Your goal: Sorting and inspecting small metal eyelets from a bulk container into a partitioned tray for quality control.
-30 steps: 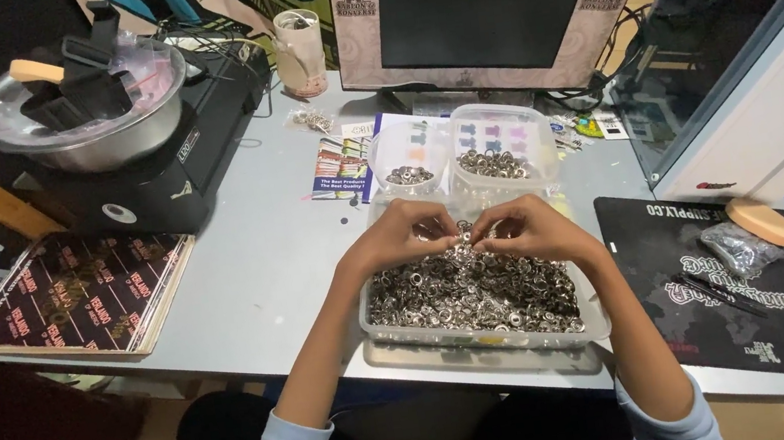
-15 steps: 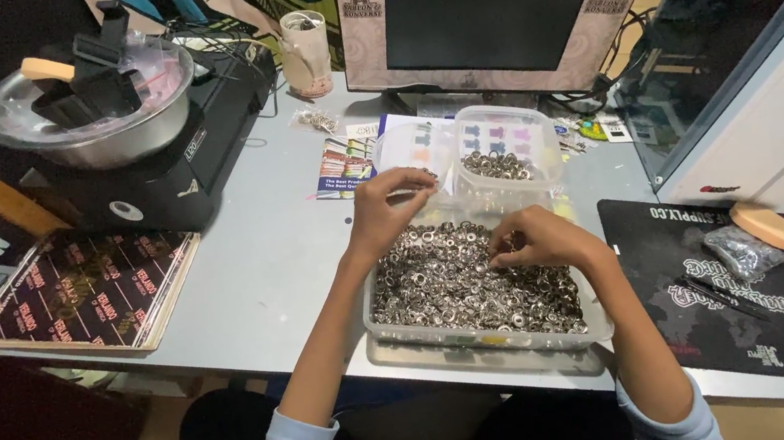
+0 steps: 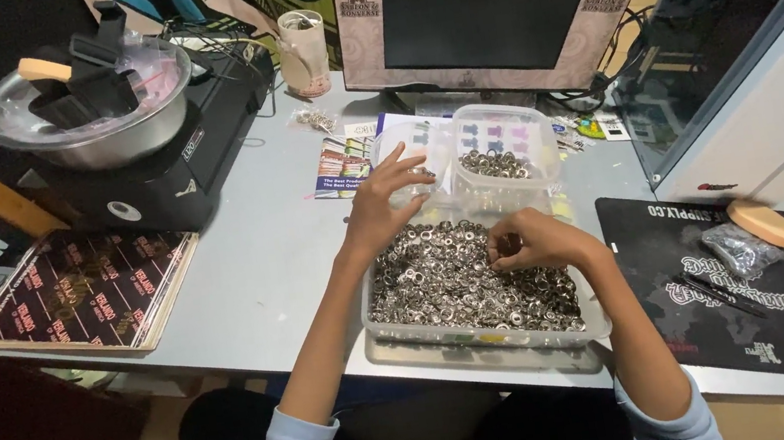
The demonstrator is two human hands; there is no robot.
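Observation:
A clear plastic tray (image 3: 488, 335) full of small silver metal rings sits on the grey table in front of me. My right hand (image 3: 531, 240) rests on the pile with fingers curled on rings. My left hand (image 3: 389, 195) is raised beyond the tray's far left corner, fingers spread, reaching over a small clear container (image 3: 424, 155). Beside it a second clear container (image 3: 504, 150) holds a smaller heap of rings.
A black machine (image 3: 171, 153) with a metal bowl (image 3: 85, 114) stands at the back left. A stack of dark printed cards (image 3: 79, 291) lies at the left edge. A monitor (image 3: 485, 6) is behind, a black mat (image 3: 735, 296) with a bagged item at right.
My hands were together over the tray. The left hand has lifted away toward the small containers behind it, while the right hand stayed on the ring pile.

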